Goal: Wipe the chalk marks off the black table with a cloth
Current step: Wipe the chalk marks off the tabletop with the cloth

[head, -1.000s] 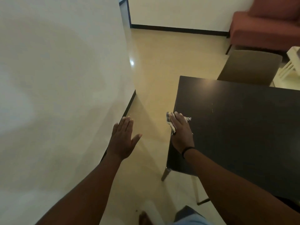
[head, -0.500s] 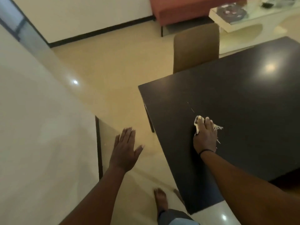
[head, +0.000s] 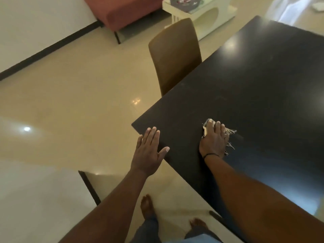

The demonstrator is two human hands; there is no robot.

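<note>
The black table (head: pixel 254 81) fills the right half of the head view, its near left corner pointing toward me. My right hand (head: pixel 213 142) presses flat on a small pale cloth (head: pixel 208 124) with frayed threads that stick out past my fingers on the right. The cloth lies on the tabletop a short way in from the left edge. My left hand (head: pixel 149 151) hovers open, fingers spread, over the table's left corner with nothing in it. No distinct chalk marks show; only faint smudges appear farther up the tabletop.
A brown chair (head: pixel 175 53) is pushed against the table's far left side. Behind it stand a red sofa (head: pixel 122 13) and a white low table (head: pixel 201 16). A white wall (head: pixel 35 199) rises at my lower left. My bare feet (head: pixel 147 206) stand on the glossy beige floor.
The view has swung right and nearer the table. My right hand slid the cloth farther in from the table's edge. My left hand came from beside the wall to over the table corner.
</note>
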